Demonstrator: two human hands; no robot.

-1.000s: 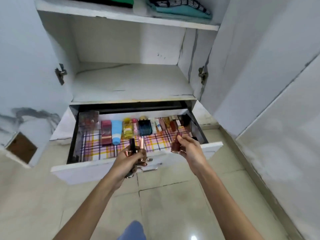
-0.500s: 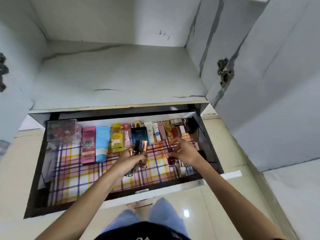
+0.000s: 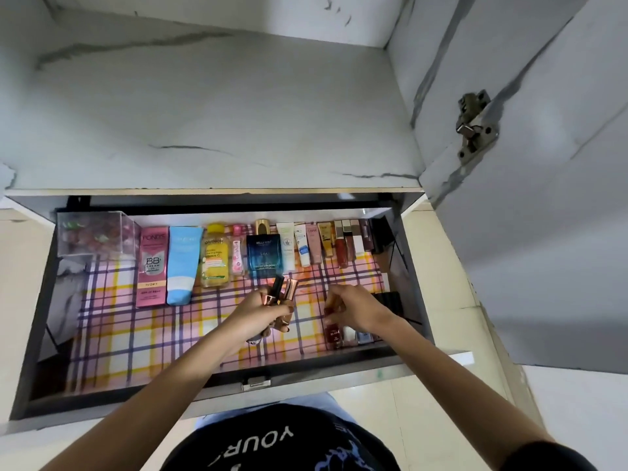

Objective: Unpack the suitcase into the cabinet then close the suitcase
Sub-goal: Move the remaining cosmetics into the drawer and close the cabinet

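Observation:
An open cabinet drawer point(image 3: 418, 283) lined with checked paper holds a back row of cosmetics: a pink BB cream box point(image 3: 152, 265), a blue tube point(image 3: 181, 265), a yellow bottle point(image 3: 214, 256), a dark blue cologne bottle point(image 3: 263, 254) and several small tubes. My left hand point(image 3: 263, 312) grips a bundle of lipstick tubes point(image 3: 282, 290) over the drawer's middle. My right hand point(image 3: 355, 309) pinches a small dark red bottle point(image 3: 329, 309) above other small bottles point(image 3: 346, 336) at the drawer's front right. No suitcase is in view.
A clear plastic box point(image 3: 93, 232) sits in the drawer's back left corner. Above the drawer is a bare marbled shelf point(image 3: 221, 124). An open cabinet door with a hinge point(image 3: 474, 127) stands at right. Beige floor tiles lie below.
I have leaned in closer over the drawer. My right hand has lowered the dark red bottle toward the drawer's front right corner; my left hand holds its tubes steady.

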